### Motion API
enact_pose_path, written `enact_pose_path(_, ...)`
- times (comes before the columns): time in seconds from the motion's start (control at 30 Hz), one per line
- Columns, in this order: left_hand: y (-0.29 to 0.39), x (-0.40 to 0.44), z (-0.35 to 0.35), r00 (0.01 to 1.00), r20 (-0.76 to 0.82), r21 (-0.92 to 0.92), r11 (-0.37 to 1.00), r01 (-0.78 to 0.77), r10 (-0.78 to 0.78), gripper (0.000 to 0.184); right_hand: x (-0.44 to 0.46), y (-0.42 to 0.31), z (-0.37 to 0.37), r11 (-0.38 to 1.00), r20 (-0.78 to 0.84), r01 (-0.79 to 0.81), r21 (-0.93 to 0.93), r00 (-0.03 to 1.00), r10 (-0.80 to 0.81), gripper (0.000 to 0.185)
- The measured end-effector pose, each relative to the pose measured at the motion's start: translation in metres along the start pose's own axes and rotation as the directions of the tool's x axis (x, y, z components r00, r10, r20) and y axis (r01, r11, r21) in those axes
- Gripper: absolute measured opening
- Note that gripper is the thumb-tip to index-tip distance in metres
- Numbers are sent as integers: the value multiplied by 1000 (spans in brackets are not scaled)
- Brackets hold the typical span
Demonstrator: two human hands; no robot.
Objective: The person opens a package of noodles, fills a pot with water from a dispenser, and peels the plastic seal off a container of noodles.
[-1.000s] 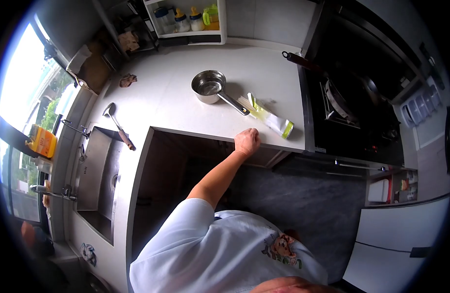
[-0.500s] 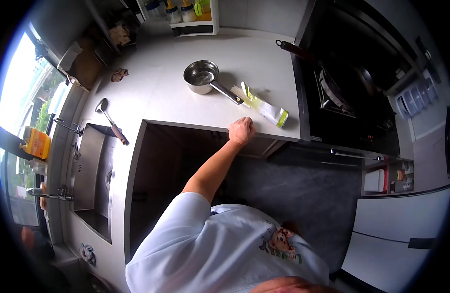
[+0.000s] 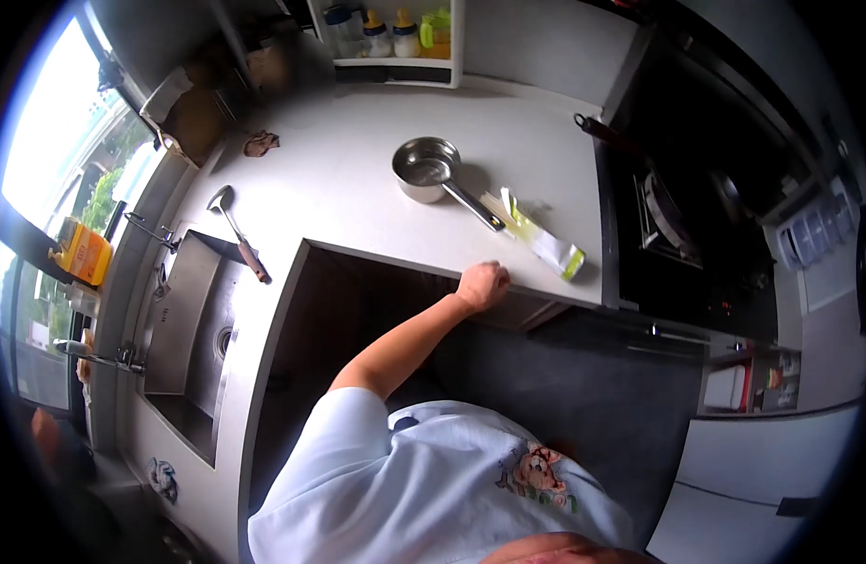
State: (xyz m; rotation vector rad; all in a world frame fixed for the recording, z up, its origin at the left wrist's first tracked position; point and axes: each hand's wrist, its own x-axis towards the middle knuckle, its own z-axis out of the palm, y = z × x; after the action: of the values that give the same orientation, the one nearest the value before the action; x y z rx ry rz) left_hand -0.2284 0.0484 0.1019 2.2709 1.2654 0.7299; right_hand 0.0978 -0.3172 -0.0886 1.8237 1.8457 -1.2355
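Note:
My left hand (image 3: 484, 285) is closed with the fingers curled, at the front edge of the white counter (image 3: 348, 202). Whatever it grips, if anything, is hidden under the knuckles. Nearest to it on the counter lies an opened green-and-white packet (image 3: 546, 247), with pale thin sticks, perhaps noodles, showing at its torn end. Beyond stands a small steel saucepan (image 3: 424, 179), its handle pointing toward the packet. Some clear liquid seems to be in the pan. My right hand is out of view.
On the left is a steel sink (image 3: 184, 324), with a ladle (image 3: 234, 230) by its corner. A crumpled brown cloth (image 3: 261, 144) lies farther back. To the right, a long-handled pan (image 3: 663, 207) sits on the black stove (image 3: 706, 282). A shelf (image 3: 395, 66) holds bottles.
My view has shifted, so the counter and its things appear farther right and slightly lower. My left hand stays closed at the counter edge. The saucepan and packet keep their places.

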Motion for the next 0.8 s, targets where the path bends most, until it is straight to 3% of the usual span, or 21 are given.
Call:
enact_pose_path(0.13, -35, -9, -69, 983, 185, -83, 997, -4, 19, 18, 22, -2, -20, 1000, 27, -3, -30, 1000, 4, 20)
enact_pose_path(0.2, -64, -3, -116, 986, 160, -98, 994, 54, -38, 20, 34, -4, -33, 998, 41, -4, -57, 999, 6, 20)
enact_pose_path(0.23, -84, 4, -142, 996, 85, -139, 990, 38, -26, 19, 40, -6, -40, 998, 46, -2, -70, 999, 6, 20)
enact_pose_path(0.33, -143, 37, -237, 973, -22, -246, 944, 219, -232, 20, 64, -19, -66, 993, 58, -6, -115, 998, 13, 20)
enact_pose_path(0.4, -195, 71, -293, 935, -100, -365, 887, 284, -341, 20, 76, -32, -85, 989, 75, -13, -146, 997, 24, 20)
enact_pose_path(0.47, -227, 104, -350, 871, -282, -389, 878, 280, -403, 22, 85, -46, -102, 986, 86, -28, -163, 995, 43, 20)
enact_pose_path(0.5, -245, 122, -378, 839, -294, -369, 864, 343, -458, 22, 89, -54, -110, 984, 89, -36, -172, 995, 52, 20)
enact_pose_path(0.6, -296, 179, -440, 740, -487, -347, 880, 324, -464, 16, 103, -77, -132, 981, 91, -61, -185, 993, 79, 20)
enact_pose_path(0.7, -330, 222, -490, 658, -557, -410, 857, 314, -507, 19, 119, -94, -153, 977, 91, -79, -197, 991, 98, 20)
enact_pose_path(0.73, -336, 233, -504, 676, -585, -333, 893, 303, -448, 18, 123, -100, -159, 977, 90, -82, -197, 991, 102, 20)
enact_pose_path(0.8, -351, 255, -523, 652, -588, -450, 863, 230, -480, 16, 133, -108, -170, 976, 87, -91, -200, 990, 110, 20)
